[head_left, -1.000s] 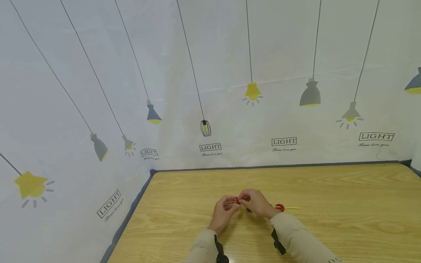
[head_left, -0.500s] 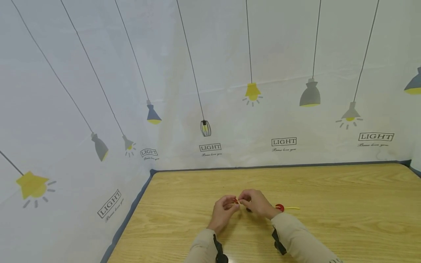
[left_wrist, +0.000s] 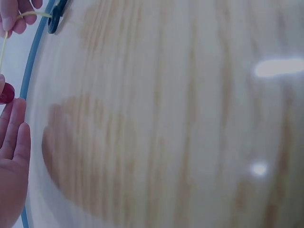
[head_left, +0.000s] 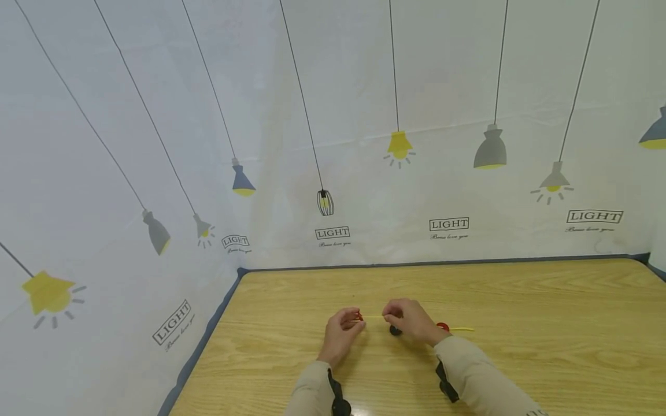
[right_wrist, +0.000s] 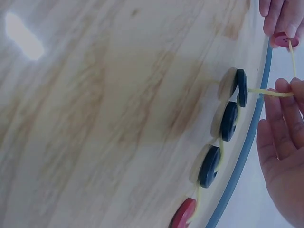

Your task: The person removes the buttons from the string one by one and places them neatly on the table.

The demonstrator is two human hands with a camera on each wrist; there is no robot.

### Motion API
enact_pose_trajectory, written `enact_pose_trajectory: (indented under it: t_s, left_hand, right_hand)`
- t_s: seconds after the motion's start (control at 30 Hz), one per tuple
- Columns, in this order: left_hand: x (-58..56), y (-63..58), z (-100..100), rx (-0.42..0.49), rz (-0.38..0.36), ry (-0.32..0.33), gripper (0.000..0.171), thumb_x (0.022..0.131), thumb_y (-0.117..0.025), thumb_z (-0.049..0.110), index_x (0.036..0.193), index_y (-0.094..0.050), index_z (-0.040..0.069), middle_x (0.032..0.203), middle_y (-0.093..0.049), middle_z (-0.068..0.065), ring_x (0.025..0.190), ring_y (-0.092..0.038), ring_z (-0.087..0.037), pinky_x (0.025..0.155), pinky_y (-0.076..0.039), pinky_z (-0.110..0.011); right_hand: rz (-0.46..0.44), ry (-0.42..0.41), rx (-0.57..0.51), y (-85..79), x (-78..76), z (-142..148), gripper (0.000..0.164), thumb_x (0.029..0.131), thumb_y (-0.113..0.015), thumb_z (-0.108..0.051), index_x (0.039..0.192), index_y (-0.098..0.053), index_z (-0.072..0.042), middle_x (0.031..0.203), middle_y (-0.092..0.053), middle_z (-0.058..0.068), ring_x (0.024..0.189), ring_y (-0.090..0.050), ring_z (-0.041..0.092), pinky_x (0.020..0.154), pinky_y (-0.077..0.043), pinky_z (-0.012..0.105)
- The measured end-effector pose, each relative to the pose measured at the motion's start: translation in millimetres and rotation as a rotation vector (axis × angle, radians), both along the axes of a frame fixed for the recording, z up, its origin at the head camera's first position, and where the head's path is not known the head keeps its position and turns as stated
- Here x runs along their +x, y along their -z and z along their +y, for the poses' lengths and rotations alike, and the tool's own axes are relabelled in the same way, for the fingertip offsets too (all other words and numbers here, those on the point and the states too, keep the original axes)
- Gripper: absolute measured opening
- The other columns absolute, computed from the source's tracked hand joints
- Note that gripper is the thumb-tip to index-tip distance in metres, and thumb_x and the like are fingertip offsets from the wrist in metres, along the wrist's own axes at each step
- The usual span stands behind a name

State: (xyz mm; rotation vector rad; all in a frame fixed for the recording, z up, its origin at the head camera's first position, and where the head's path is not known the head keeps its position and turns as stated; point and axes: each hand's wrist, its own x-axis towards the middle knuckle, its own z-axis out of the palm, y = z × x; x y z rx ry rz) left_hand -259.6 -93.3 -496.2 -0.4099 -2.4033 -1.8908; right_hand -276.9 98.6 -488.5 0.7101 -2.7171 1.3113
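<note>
Buttons show best from the right wrist: three dark blue buttons [right_wrist: 227, 119] and a red button [right_wrist: 182, 213] strung on the yellow cord [right_wrist: 270, 92], lying on the wooden table [right_wrist: 95, 133] just beside the right hand [right_wrist: 284, 142], which pinches the cord. From overhead, the left hand [head_left: 340, 335] pinches another red button [head_left: 359, 316] at the cord's other end.
</note>
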Motion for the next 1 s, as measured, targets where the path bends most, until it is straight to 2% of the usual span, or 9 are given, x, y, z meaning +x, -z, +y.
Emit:
enact_pose_trajectory:
  t_s: [0.13, 0.27, 0.37, 0.43, 0.63, 0.83, 1.0]
  left_hand:
    - [7.9, -12.4, -2.0, -0.019, 0.015, -0.019, 0.028, 0.082, -0.057, -0.005, 0.107, -0.052, -0.014, 0.101, -0.055, -0.031, 0.091, -0.056, -0.039, 0.077, -0.047, -0.036]
    - [8.8, -15.7, -6.7, -0.053, 0.031, -0.057, 0.026, 0.081, -0.057, -0.006, 0.105, -0.053, -0.014, 0.099, -0.055, -0.031, 0.090, -0.055, -0.041, 0.076, -0.047, -0.040]
    - [4.7, -10.9, -12.6, -0.056, 0.041, -0.078, 0.026, 0.080, -0.058, -0.008, 0.104, -0.053, -0.016, 0.098, -0.055, -0.032, 0.089, -0.054, -0.043, 0.075, -0.046, -0.043]
    - [-0.8, -3.2, -17.5, -0.041, 0.039, -0.085, 0.027, 0.078, -0.059, -0.009, 0.104, -0.053, -0.016, 0.097, -0.055, -0.032, 0.089, -0.054, -0.044, 0.075, -0.046, -0.044]
    - [-16.6, 21.3, -29.2, -0.092, 0.024, -0.129, 0.029, 0.077, -0.065, -0.003, 0.104, -0.057, -0.011, 0.095, -0.060, -0.022, 0.085, -0.058, -0.032, 0.071, -0.048, -0.031]
    - [-20.2, 25.7, -32.4, -0.152, -0.010, -0.194, 0.027, 0.073, -0.069, -0.002, 0.099, -0.062, -0.008, 0.086, -0.063, -0.015, 0.076, -0.057, -0.021, 0.065, -0.047, -0.023]
    - [-19.4, 23.9, -33.5, -0.192, -0.023, -0.199, 0.026, 0.070, -0.068, -0.006, 0.096, -0.063, -0.007, 0.085, -0.061, -0.014, 0.075, -0.056, -0.020, 0.064, -0.046, -0.024]
  right_hand:
    - [-0.009, 0.007, -0.005, 0.1, 0.0, 1.4, 0.004, 0.085, -0.058, -0.004, 0.084, -0.062, -0.003, 0.075, -0.057, -0.003, 0.069, -0.051, 0.011, 0.061, -0.044, 0.025]
    - [-0.002, 0.014, -0.002, -0.9, 0.5, 1.8, 0.005, 0.084, -0.058, -0.005, 0.083, -0.061, -0.002, 0.074, -0.058, -0.003, 0.068, -0.051, 0.010, 0.060, -0.044, 0.025]
    - [0.007, 0.009, -0.002, -0.6, 0.3, 2.3, 0.004, 0.084, -0.058, -0.005, 0.083, -0.061, -0.002, 0.074, -0.057, -0.003, 0.067, -0.051, 0.009, 0.059, -0.044, 0.024]
    - [0.010, 0.001, -0.006, 0.0, -0.2, 2.7, 0.004, 0.084, -0.058, -0.005, 0.083, -0.061, -0.002, 0.073, -0.057, -0.003, 0.066, -0.051, 0.009, 0.059, -0.043, 0.023]
    - [0.011, -0.012, -0.014, 0.5, -0.3, 3.4, 0.005, 0.085, -0.058, -0.006, 0.083, -0.061, -0.002, 0.074, -0.058, -0.001, 0.066, -0.051, 0.010, 0.058, -0.043, 0.023]
    - [0.000, -0.004, -0.014, 0.7, 0.6, 3.3, 0.004, 0.085, -0.058, -0.005, 0.083, -0.061, -0.002, 0.075, -0.057, -0.002, 0.067, -0.051, 0.010, 0.059, -0.044, 0.024]
    - [-0.003, -0.009, -0.015, 0.5, 0.7, 4.3, 0.005, 0.085, -0.058, -0.005, 0.083, -0.060, -0.002, 0.075, -0.058, -0.002, 0.067, -0.051, 0.011, 0.058, -0.043, 0.024]
